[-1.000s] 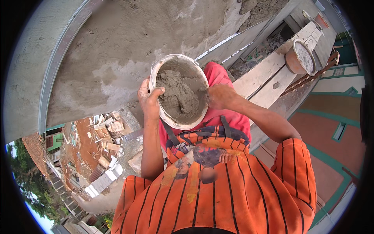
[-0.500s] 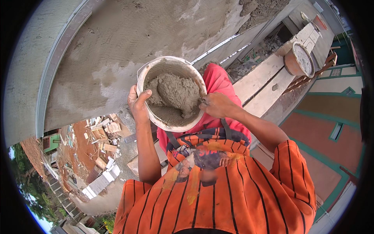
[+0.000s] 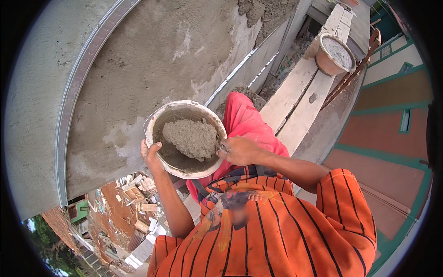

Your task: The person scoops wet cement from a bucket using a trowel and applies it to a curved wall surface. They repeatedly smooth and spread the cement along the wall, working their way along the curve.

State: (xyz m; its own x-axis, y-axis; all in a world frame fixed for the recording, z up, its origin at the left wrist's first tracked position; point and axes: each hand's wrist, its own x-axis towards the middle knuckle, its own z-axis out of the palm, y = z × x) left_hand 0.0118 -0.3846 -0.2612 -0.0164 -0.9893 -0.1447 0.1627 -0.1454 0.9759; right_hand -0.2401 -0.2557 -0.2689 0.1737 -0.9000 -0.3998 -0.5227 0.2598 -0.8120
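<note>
My left hand (image 3: 151, 156) pinched the bucket (image 3: 187, 111) at its rim; my right hand (image 3: 237, 151) curled at the opposite edge, its hold unclear on my feed. Mortar (image 3: 191, 138) lay heaped inside, near pink trousers (image 3: 242, 117).

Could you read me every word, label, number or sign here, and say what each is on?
No text can be read.
Orange striped shirt: the printed picture is too blurred to make out any lettering.
White bucket: no lettering shows.
Brownish tub: no lettering shows.
</note>
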